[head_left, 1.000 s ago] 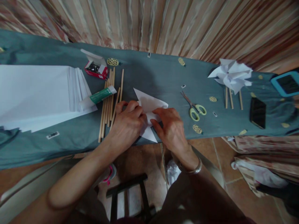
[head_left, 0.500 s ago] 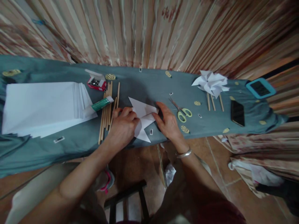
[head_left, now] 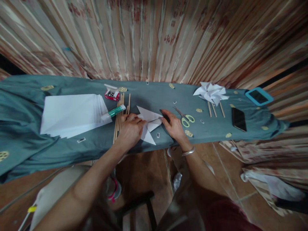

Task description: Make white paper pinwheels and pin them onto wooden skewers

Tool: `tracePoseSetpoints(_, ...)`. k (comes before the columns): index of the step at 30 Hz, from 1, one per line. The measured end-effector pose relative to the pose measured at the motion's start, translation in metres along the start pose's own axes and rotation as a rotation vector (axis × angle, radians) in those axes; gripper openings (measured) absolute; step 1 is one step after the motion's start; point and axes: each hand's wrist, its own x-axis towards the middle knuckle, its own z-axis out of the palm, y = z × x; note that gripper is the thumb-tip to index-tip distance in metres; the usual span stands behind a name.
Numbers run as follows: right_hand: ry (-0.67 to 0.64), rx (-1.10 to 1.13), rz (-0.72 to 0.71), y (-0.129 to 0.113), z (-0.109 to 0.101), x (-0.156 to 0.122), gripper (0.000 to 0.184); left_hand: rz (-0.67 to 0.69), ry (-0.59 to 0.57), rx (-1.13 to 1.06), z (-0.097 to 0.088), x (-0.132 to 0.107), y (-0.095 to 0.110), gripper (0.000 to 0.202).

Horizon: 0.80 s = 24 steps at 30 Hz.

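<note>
A white sheet of paper point(head_left: 148, 137), cut and folded into pointed flaps, lies on the cloth-covered table between my hands. My left hand point(head_left: 131, 130) is closed on its left side, fingers curled and partly hidden. At the paper's right tip, the thumb and forefinger of my right hand point(head_left: 173, 127) pinch the edge. Scissors with green handles point(head_left: 184, 121) lie just right of that hand. Wooden sticks point(head_left: 117, 125) lie beside and partly behind my left hand, with a green-and-white glue tube point(head_left: 115, 111) resting across them.
To the left is a stack of white paper point(head_left: 72, 112), with a small open red box point(head_left: 112, 94) behind the sticks. Paper pinwheels on sticks point(head_left: 211, 92), a black phone point(head_left: 239, 119) and a blue-framed device point(head_left: 259, 96) lie to the right. A curtain point(head_left: 144, 41) hangs behind the table.
The view has shifted, so the table's left part shows more and its things appear further right. Both hands stay on the folded paper, with my right fingertips closer together at its tip.
</note>
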Motion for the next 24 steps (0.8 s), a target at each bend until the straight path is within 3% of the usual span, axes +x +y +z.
tracePoseSetpoints(8, -0.08, -0.013, -0.048, -0.006, 0.0, 0.008, 0.044, 0.021, 0.016, -0.049, -0.003, -0.021, 0.002, 0.032)
tracePoseSetpoints(15, -0.094, -0.036, -0.01, -0.01, -0.01, 0.0, 0.042, 0.016, 0.024, -0.12, 0.011, -0.047, 0.002, 0.049)
tracePoseSetpoints(24, -0.053, 0.247, 0.187, 0.013, -0.026, -0.025, 0.04, -0.083, 0.092, -0.33, 0.016, -0.02, -0.006, 0.056)
